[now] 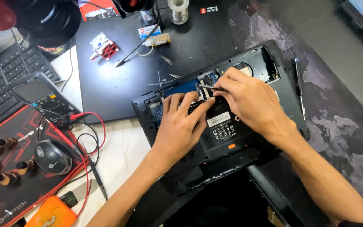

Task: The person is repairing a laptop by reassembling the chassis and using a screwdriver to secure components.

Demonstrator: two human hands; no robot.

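Laptop (227, 138) — black, underside up, bay cover off, lying across the counter (118, 151) and a dark mat (118, 80). Left hand (181, 126) — fingers (190, 103) spread flat, pressing at the open bay's edge, holding nothing. Right hand (248, 103) — fingers pinched shut on slim metal tweezers (210, 88), tip over the exposed blue board (183, 87). Multimeter (43, 94), mouse (53, 156) at left.

Laptop (232, 138) lies upside down at centre, partly on mat (118, 84). Both hands on it: left hand (181, 126) w/ fingers at open bay, right hand (253, 105) just right of it, holding tweezers (211, 88). Multimeter (43, 94), mouse (53, 156) to left. Solder spool (178, 10) behind.
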